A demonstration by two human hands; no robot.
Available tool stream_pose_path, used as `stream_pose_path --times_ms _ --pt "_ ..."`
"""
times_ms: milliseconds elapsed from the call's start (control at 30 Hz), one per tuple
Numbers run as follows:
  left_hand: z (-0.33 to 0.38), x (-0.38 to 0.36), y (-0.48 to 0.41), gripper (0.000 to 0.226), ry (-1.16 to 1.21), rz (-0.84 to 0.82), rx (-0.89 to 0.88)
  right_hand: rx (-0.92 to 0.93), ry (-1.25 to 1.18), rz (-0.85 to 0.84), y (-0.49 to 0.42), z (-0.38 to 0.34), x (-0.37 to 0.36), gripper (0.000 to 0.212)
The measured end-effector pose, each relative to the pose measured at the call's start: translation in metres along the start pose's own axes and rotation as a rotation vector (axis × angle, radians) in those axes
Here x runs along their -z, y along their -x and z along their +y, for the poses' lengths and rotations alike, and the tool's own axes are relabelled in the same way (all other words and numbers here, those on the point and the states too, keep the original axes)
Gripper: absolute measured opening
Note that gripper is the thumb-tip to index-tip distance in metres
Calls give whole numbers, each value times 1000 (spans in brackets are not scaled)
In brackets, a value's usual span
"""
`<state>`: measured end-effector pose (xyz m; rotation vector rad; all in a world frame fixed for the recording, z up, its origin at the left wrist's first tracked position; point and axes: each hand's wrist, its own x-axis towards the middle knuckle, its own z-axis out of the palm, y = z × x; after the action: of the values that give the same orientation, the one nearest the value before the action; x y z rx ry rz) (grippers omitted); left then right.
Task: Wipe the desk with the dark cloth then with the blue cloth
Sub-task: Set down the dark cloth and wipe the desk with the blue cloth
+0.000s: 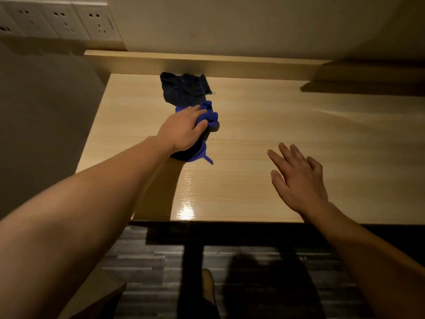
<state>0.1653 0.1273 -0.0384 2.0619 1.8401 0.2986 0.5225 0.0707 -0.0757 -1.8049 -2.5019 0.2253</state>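
Observation:
A light wooden desk (264,116) fills the middle of the view. My left hand (182,128) presses down on a bunched blue cloth (210,116), fingers curled over it; part of the cloth trails out below the palm. Just beyond it, a crumpled dark cloth (182,89) lies against the desk's back ledge, touching the blue cloth. My right hand (296,180) hovers over the desk's front right area, fingers spread, holding nothing.
A raised wooden ledge (230,65) runs along the back of the desk, with a wall above it. Wall sockets (64,21) sit at the top left. A dark panel borders the desk's left side. Below the front edge is dark striped flooring (142,261).

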Motion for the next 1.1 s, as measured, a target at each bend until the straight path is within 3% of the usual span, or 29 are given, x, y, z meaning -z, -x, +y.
stream_pose_path --times_ms 100,200,500,833,1100 --pt "2 -24 -8 67 -170 -77 50 -7 20 -26 -2 -1 2 58" --pt "2 -34 -5 74 -235 -34 63 -18 31 -51 -3 -3 5 60" --pt "7 -38 3 76 -258 -32 80 -14 25 -62 -8 -4 3 63" --pt "54 -65 94 70 -273 -85 91 10 44 -47 -5 -5 5 60" --pt "106 -99 177 56 -59 95 -19 25 19 -52 -3 -2 7 60"
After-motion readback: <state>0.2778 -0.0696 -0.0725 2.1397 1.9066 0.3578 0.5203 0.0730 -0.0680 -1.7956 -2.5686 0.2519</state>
